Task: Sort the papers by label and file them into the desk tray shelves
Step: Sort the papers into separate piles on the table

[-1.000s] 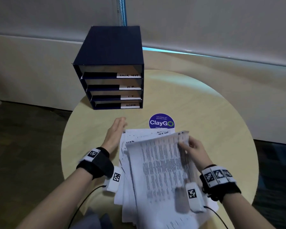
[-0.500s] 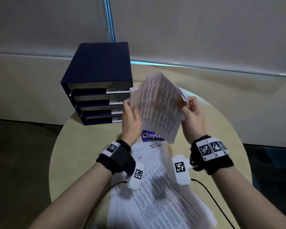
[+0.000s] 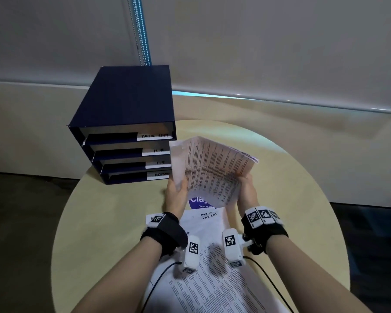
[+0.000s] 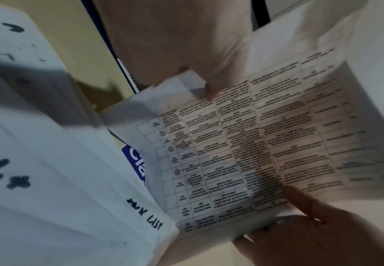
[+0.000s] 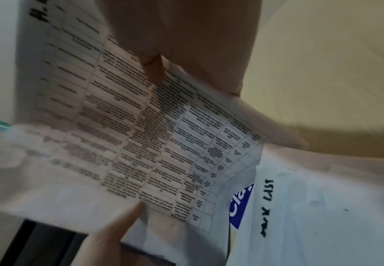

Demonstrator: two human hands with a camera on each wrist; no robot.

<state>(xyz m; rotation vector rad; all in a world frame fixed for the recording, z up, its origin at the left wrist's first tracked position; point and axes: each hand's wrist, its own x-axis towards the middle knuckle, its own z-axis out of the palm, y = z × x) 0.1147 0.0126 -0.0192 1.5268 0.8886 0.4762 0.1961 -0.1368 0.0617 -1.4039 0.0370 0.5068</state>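
Head: left hand [image 3: 177, 195] and right hand [image 3: 246, 190] both grip a printed sheet [image 3: 212, 170], raised over the table [image 3: 302, 199] beside the tray [image 3: 126, 141].
Left wrist: fingers [image 4: 209, 90] pinch its edge.
Right wrist: "H." label visible; probably H.R shelf. Flatten first, feed straight.

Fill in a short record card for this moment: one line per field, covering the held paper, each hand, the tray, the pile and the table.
held paper: white printed sheets with table text, lifted off the table, tilted, marked "H." at one corner in the right wrist view
left hand: left hand grips the sheets' left edge
right hand: right hand grips their right edge
tray: dark blue desk tray with four shelves; labels TASK LIST, H.R, one unclear, ADMIN
pile: loose white paper pile, top sheet marked TASK LIST
table: round pale wooden table
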